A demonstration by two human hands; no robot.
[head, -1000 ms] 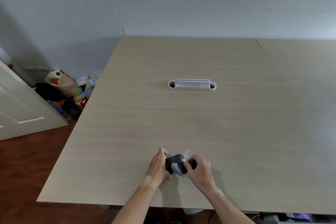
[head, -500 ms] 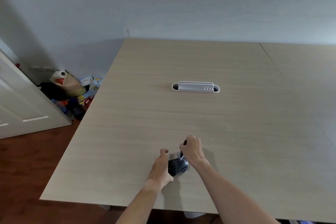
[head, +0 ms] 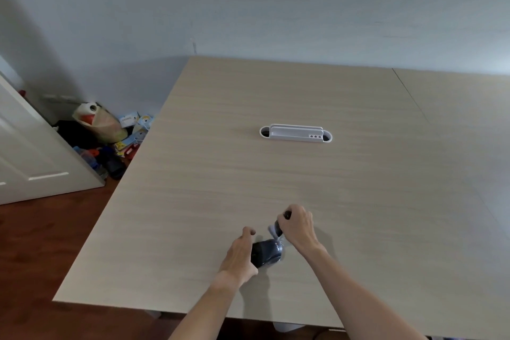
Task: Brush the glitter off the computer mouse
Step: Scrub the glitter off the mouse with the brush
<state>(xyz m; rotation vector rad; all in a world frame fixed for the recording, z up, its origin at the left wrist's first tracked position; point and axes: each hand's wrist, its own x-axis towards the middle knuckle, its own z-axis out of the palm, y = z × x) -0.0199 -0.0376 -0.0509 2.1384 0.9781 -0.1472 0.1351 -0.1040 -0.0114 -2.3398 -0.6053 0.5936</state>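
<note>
my left hand (head: 239,254) grips the dark mouse (head: 267,253) on the table (head: 358,201), my right hand (head: 299,226) clamped on a brush (head: 276,228) just above it.

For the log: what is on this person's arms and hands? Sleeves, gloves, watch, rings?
Nothing that shows. Both forearms are bare up to the frame's bottom edge, with no sleeve in view. The left hand and right hand wear no gloves, and neither wrist carries a watch or band. No rings are visible, though the fingers are small and partly curled.

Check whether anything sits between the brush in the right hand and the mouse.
Nothing visible does. The right hand holds the brush just above the far end of the mouse, which the left hand steadies from its left side.
</note>
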